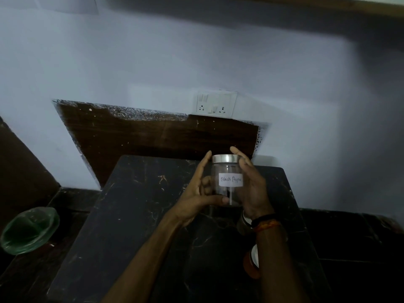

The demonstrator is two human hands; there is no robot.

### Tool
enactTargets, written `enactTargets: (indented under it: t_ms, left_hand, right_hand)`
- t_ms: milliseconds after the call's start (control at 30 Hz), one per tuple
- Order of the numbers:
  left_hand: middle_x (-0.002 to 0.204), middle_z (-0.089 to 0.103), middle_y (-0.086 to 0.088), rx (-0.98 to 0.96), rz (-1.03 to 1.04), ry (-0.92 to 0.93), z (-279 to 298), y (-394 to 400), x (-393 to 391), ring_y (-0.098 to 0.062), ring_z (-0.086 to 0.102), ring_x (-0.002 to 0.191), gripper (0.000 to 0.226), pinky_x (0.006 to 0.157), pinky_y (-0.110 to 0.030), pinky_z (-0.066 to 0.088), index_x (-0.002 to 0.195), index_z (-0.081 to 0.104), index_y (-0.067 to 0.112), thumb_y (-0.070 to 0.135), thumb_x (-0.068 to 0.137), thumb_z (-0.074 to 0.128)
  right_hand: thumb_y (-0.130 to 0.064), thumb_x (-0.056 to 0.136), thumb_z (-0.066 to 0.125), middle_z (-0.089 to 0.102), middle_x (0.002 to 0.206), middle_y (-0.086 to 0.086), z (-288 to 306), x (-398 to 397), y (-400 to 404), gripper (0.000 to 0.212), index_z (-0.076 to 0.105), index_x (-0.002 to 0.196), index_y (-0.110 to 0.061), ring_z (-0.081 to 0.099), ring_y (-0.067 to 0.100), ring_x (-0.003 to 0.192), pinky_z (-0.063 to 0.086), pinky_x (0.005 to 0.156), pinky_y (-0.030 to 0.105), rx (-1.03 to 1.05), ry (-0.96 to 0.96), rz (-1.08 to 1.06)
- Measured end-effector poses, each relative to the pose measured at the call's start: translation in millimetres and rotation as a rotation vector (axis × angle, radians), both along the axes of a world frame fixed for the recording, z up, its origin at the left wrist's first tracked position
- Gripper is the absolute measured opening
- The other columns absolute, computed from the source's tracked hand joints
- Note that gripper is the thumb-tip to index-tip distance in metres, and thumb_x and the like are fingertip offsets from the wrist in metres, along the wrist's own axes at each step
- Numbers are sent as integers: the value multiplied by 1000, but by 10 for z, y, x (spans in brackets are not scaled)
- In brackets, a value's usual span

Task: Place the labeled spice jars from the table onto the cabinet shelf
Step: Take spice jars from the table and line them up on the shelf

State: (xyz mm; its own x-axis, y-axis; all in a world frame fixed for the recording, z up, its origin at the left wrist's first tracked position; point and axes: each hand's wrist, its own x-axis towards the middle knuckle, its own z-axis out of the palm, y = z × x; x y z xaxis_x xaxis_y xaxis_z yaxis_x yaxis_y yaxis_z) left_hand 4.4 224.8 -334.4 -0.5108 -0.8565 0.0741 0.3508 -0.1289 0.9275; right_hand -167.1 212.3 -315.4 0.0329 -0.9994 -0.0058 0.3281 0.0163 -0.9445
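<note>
Clear glass jar (pixel 227 180) w/ silver lid, label "Black Pepper", stood upright – long axis vertical – held above the dark marble table (pixel 135 215). Left hand (pixel 196 193) and right hand (pixel 253 186) cupped its sides, fingers curled round it. Cabinet shelf not in view.

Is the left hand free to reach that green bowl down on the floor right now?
Probably not right away. The left hand is cupped around the Black Pepper jar, sharing the grip with the right hand. The green bowl sits low, off the table's left side, with nothing blocking it.
</note>
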Motion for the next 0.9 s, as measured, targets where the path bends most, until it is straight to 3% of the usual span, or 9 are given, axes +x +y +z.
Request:
enactTargets:
  t_ms: [200,333,467,567,700,900]
  left_hand:
    - [144,54,-10,-119,-37,-97,385,-269,33,-38,59,127,123,97,-56,53,154,16,51,-4,67,83]
    - [140,59,-5,-205,-21,-135,741,-523,91,-33,61,125,122,98,-55,53,154,17,51,-7,69,82]
    - [142,59,-10,-273,-37,-103,1163,-761,119,-35,58,128,118,101,-54,52,154,20,52,-15,74,76]
    - [146,50,-12,-333,-2,-122,1565,-929,112,-33,59,127,117,101,-54,52,150,26,56,-10,71,80]
    - [140,53,-19,-408,-19,-116,2152,-1147,118,-42,63,118,118,99,-60,51,148,30,59,-9,67,83]
    - [138,52,-25,-532,-25,-169,2852,-1394,81,-30,69,101,120,86,-45,57,150,24,58,-3,65,84]
  right_hand:
    - [-37,93,55,64,131,10,310,5,-169,51,52,142,-24,65,30,116,57,87,41,-82,-59,-6]
    - [-34,93,58,60,137,12,715,-31,-359,52,52,142,-16,60,31,124,54,97,44,-193,-7,-4]
    - [-35,93,59,63,134,9,1224,-43,-552,53,53,141,-13,63,27,121,56,92,37,-308,86,-13]
    - [-37,91,58,60,137,9,1604,-45,-692,56,53,141,-12,60,27,124,55,99,43,-376,122,-29]
    - [-32,94,60,65,131,11,2157,-95,-873,45,60,134,-10,61,27,120,48,106,47,-469,98,-24]
    - [-30,97,59,69,124,8,2810,-131,-1067,40,63,131,-11,64,25,116,45,107,50,-569,110,8]
